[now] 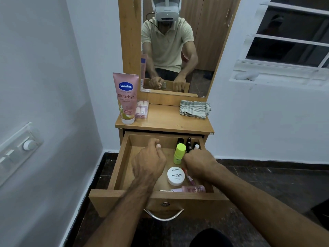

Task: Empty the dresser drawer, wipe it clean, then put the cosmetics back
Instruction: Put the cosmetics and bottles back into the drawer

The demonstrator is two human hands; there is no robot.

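Note:
The wooden drawer (122, 157) is pulled out under the dresser top (165, 122). My left hand (149, 161) is curled into a fist over the drawer's bare left half; the mirror shows a small grey item at its fingers. Over the right side, my right hand (197, 163) has its fingers bent down and hidden next to a lime-green bottle (179, 153). Small dark bottles (188, 141) stand at the back right corner. A white nail-polish-wipes jar (175, 175) and a pink bottle lying flat (194, 188) sit near the front. A striped cloth (195, 109) lies on the top.
A pink Vaseline tube (126, 97) stands on the dresser top's left, beside a clear box of small tubes (142, 109). A mirror (170, 50) rises behind. Walls close in on both sides; a switch panel (19, 147) is left, a window (288, 38) right.

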